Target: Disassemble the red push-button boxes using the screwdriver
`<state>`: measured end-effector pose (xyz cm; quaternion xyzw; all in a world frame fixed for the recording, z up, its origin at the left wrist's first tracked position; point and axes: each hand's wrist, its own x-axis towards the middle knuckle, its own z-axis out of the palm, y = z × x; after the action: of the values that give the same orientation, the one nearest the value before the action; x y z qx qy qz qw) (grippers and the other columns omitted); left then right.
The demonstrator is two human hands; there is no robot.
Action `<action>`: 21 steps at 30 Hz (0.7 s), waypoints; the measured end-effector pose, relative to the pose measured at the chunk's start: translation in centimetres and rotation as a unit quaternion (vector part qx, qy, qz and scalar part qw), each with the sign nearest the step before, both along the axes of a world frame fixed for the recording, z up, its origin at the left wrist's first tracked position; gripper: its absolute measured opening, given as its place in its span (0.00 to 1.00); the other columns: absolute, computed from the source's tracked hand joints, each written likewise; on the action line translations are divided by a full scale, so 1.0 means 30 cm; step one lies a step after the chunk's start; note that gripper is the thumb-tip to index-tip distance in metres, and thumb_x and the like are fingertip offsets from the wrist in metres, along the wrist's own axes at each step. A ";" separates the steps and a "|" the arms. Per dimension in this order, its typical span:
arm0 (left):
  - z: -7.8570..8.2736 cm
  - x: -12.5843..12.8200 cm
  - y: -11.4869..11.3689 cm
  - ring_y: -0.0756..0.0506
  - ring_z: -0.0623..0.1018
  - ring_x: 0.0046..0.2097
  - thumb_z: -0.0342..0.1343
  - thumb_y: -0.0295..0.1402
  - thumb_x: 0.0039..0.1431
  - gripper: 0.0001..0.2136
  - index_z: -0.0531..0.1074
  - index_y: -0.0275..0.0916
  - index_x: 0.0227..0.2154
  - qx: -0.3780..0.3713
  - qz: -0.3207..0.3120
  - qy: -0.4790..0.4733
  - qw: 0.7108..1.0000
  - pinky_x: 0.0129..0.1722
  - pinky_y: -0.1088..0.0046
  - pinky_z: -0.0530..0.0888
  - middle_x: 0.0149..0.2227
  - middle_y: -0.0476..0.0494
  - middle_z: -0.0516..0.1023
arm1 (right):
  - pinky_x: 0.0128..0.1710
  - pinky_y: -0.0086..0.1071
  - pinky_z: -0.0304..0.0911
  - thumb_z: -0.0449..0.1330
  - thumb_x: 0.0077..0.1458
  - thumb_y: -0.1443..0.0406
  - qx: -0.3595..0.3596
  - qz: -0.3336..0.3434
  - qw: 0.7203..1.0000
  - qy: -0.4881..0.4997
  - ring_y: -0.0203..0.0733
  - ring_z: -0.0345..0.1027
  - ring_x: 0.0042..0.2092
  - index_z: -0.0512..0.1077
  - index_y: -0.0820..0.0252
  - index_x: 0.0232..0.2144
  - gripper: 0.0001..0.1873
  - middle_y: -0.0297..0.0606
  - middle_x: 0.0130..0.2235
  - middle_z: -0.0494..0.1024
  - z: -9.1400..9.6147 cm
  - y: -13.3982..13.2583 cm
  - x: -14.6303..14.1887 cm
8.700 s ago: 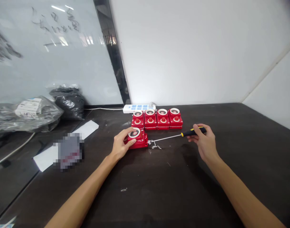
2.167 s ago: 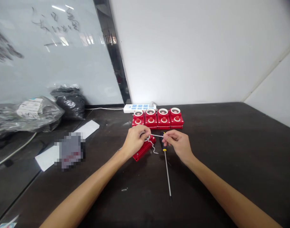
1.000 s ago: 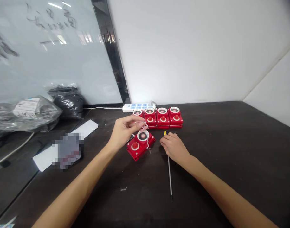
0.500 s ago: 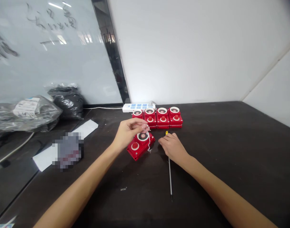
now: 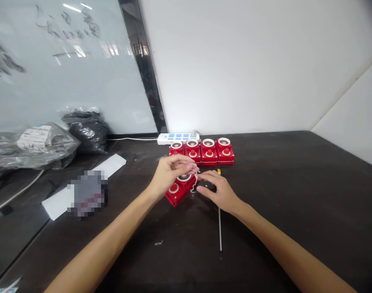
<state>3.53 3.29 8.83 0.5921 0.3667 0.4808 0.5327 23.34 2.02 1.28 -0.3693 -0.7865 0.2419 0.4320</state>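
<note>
Left hand (image 5: 169, 175) pinches a kinked white cord (image 5: 195, 179) trailing from a red square push-button box (image 5: 176, 196) set askew on the dark bench (image 5: 280, 195), right hand (image 5: 218, 191) open just beside it, four matching red boxes (image 5: 201, 151) lined up behind.

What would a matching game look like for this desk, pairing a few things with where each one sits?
Things:
1. Single red push-button box
2. Four red push-button boxes
3. White power strip
4. Screwdriver's metal shaft

Places:
A. Below the right hand, pointing toward the person
B. Under the left hand
C. At the back edge of the dark table
D. Side by side in a row

Pairs: 1-B, 2-D, 3-C, 4-A
</note>
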 end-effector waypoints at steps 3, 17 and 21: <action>0.000 0.013 -0.015 0.43 0.83 0.39 0.66 0.33 0.52 0.10 0.77 0.36 0.36 -0.001 -0.012 -0.027 1.000 0.44 0.64 0.79 0.35 0.42 0.83 | 0.44 0.36 0.65 0.62 0.58 0.61 -0.031 0.027 0.998 0.056 0.42 0.71 0.41 0.78 0.57 0.37 0.08 0.39 0.38 0.78 0.013 -0.012 -0.016; -0.035 -0.045 0.015 0.33 0.75 0.54 0.55 0.51 0.59 0.29 0.64 0.42 0.60 0.147 0.077 0.519 0.839 0.51 0.53 0.71 0.57 0.35 0.73 | 0.33 0.33 0.68 0.60 0.54 0.63 -0.106 -0.110 0.982 0.112 0.40 0.74 0.28 0.77 0.60 0.28 0.08 0.36 0.26 0.79 0.111 0.171 0.046; -0.043 -0.030 -0.015 0.28 0.78 0.49 0.57 0.52 0.55 0.37 0.57 0.41 0.64 0.128 0.045 0.626 0.768 0.44 0.54 0.74 0.57 0.30 0.72 | 0.39 0.35 0.68 0.57 0.55 0.67 -0.064 -0.170 0.983 -0.010 0.43 0.76 0.34 0.77 0.61 0.40 0.12 0.40 0.33 0.81 0.103 0.197 0.040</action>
<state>2.63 2.84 7.55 0.8073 0.5801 0.0697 0.0828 24.55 7.91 4.37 -0.5267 -0.6995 0.2112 0.4344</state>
